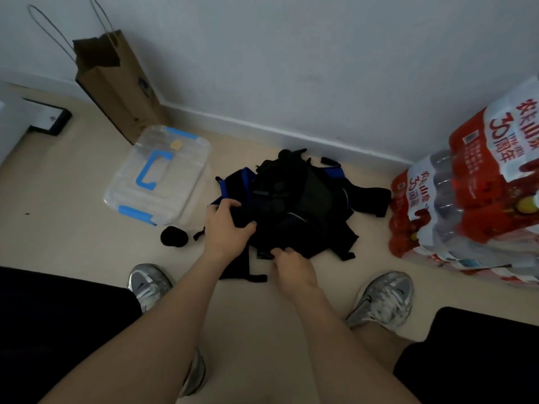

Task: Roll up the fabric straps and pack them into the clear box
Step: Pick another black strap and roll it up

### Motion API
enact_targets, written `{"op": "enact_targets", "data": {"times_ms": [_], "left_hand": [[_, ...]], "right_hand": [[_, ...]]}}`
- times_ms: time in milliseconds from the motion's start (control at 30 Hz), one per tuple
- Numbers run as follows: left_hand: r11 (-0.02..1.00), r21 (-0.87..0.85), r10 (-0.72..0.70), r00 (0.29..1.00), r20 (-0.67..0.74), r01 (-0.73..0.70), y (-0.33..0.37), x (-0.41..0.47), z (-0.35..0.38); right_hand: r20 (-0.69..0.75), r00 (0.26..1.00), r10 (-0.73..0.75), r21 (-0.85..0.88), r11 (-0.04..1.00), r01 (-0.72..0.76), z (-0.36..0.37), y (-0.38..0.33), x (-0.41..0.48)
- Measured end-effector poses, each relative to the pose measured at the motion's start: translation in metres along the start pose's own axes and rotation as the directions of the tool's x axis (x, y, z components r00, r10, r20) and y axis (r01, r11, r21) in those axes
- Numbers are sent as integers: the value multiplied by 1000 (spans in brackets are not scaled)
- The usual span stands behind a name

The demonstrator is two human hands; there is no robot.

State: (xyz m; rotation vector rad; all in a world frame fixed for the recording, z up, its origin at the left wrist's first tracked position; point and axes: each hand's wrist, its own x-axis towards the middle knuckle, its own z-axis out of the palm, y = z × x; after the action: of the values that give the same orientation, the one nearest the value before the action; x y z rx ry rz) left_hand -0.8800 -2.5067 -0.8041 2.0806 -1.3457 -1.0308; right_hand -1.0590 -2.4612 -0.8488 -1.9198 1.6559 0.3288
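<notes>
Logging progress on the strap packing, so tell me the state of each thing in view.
Clear box: lid on.
Rolled strap: rolled up, lying outside the box.
Strap pile: unrolled, tangled heap.
Left hand: grips the pile.
Right hand: pinches the pile's near edge.
Paper bag: upright, open.

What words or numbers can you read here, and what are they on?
"农夫山泉": upper water-bottle pack, in red characters.
"30周年": same pack, and the lower water-bottle pack.
Small print on both packs: too blurred to read.
Logo on paper bag, yellow sticker on clear box: unreadable.
</notes>
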Motion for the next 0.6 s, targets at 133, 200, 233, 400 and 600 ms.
{"op": "enact_targets", "data": {"times_ms": [133, 200, 233, 400, 600], "left_hand": [[993, 106, 49, 999, 1, -48, -6, 10, 4], [986, 166, 27, 998, 55, -36, -11, 10, 5], [983, 184, 5, 997, 77, -19, -14, 9, 6], [973, 230, -54, 994, 94, 31, -28, 5, 9], [873, 488, 27, 999, -22, -13, -26, 4, 8]], "right_hand": [[-124, 989, -82, -177, 982, 60, 19, -9, 2], [-74, 989, -126, -240, 965, 104, 23, -16, 7], [-40, 994, -102, -245, 965, 90, 24, -20, 10], [-79, 996, 29, -223, 974, -46, 24, -23, 18], [-204, 964, 169, 18, 985, -169, 9, 1, 18]]}}
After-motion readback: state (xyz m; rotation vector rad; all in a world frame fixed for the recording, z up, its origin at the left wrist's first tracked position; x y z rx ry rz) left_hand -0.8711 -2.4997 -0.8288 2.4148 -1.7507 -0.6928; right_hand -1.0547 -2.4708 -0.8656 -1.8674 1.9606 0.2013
